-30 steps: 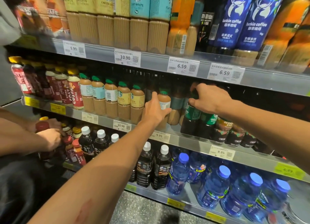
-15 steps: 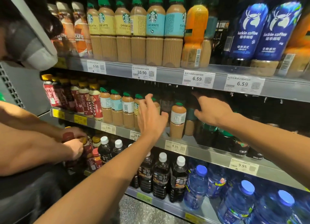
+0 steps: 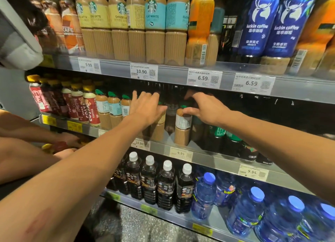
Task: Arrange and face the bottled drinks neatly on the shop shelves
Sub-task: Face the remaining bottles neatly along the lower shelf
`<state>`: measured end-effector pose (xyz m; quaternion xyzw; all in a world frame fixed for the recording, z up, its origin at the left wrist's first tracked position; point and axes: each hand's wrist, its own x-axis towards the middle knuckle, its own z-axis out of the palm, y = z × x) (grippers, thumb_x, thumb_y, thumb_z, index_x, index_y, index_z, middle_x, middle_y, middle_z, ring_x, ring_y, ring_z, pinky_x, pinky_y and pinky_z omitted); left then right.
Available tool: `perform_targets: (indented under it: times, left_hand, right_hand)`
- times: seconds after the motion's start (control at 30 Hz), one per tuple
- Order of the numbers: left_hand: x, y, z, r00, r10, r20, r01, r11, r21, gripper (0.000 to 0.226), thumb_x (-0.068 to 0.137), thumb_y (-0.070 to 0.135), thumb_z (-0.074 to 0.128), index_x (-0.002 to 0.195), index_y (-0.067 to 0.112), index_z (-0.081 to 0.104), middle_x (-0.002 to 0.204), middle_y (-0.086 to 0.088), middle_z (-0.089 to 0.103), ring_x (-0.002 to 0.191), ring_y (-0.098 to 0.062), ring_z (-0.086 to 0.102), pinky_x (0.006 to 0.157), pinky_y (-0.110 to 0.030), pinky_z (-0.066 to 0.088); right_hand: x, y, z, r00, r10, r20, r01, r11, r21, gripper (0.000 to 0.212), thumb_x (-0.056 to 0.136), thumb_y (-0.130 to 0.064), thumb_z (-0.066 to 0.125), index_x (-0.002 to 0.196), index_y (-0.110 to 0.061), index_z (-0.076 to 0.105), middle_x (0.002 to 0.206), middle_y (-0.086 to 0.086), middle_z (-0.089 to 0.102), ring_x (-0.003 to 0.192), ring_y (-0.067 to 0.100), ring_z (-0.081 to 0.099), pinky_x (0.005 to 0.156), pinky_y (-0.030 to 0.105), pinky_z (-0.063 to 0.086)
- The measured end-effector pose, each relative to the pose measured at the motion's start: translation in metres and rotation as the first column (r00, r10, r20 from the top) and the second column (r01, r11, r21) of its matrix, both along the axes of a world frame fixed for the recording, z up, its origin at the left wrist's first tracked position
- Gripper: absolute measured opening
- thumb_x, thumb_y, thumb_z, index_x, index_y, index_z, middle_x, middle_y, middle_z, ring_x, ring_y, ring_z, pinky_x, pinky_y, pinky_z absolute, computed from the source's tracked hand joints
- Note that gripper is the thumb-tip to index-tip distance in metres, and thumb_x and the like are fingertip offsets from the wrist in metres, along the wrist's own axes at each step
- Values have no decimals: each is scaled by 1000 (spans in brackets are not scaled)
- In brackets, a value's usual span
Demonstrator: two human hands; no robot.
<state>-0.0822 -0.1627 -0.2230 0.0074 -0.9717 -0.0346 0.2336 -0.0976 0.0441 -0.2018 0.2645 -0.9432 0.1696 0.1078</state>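
On the middle shelf stands a row of small milk-coffee bottles with green caps. My left hand reaches over the right end of that row, fingers straight and spread, its palm in front of one tan bottle. My right hand is at a lone white-labelled coffee bottle. The thumb lies on the bottle's shoulder and the fingers curl behind its green cap. Dark bottles with green labels stand to the right, under my right wrist.
Another person's arms work at the left, with hands on a red bottle. Red Costa coffee bottles fill the middle shelf's left. Tall coffee bottles line the upper shelf. Black white-capped bottles and blue water bottles stand below.
The view has shifted closer. My left hand has moved right, over the end of the row. My right hand has come down onto the top of the white-labelled bottle.
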Motion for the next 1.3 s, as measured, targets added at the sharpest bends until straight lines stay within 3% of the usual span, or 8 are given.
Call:
perform_targets:
  times: [0.13,0.27,0.53,0.7,0.83,0.9,1.03,1.3]
  left_hand:
    - [4,20,4,990,-64,-126,68,997,27,37,92,45,59,113,14,64,102,-7,69,102,-27,61,99,-44,41]
    - [8,46,-5,983,-141,-116,173,922,346,26,92,34,62,104,11,61,101,-9,64,95,-27,62,81,-46,53]
    - [10,66,-2,970,-243,8,204,830,520,39,94,32,60,126,10,55,120,-13,58,110,-31,57,92,-49,50]
    - [21,58,1,959,-255,125,191,905,380,37,96,32,54,125,9,50,120,-14,56,112,-30,53,93,-46,48]
    - [33,32,-4,981,-143,-132,183,907,378,42,97,27,49,135,11,44,129,-12,51,120,-28,47,100,-44,43]
    - [37,17,-4,977,-49,-207,111,948,298,50,94,24,53,140,12,40,140,-12,43,131,-28,38,107,-45,36]
    - [28,-22,2,994,106,-33,-105,994,28,62,86,25,66,141,19,38,148,-11,36,139,-32,27,114,-54,24]
    - [8,-28,5,993,117,-25,-115,991,74,43,91,34,63,125,11,52,128,-12,54,123,-30,44,99,-44,41]
  right_hand:
    - [-2,0,2,1000,-7,-4,7,1000,-20,47,93,-37,62,136,-22,47,128,5,59,115,26,58,87,32,46]
    - [-5,-1,9,999,17,42,-20,997,71,51,92,-43,61,138,-23,49,128,2,60,112,24,59,90,37,50]
    - [4,23,15,999,-37,16,33,983,179,49,93,-44,59,138,-26,49,131,0,60,114,24,59,91,38,49]
    - [18,8,7,992,-77,-95,97,970,223,58,93,-47,57,145,-26,41,128,4,62,114,25,60,80,35,46]
    - [33,-18,10,948,-58,-314,125,972,198,57,93,-48,56,144,-28,40,117,8,61,105,28,61,77,38,48]
    - [33,-30,13,954,-16,-300,73,982,177,55,93,-47,56,143,-30,40,121,8,60,107,28,60,80,39,49]
    - [29,-40,12,974,1,-225,82,930,357,51,97,-45,50,145,-33,39,134,6,54,118,31,56,87,43,48]
    - [14,-58,4,976,1,-219,64,955,288,36,95,-36,58,129,-24,55,112,5,65,102,27,62,68,33,43]
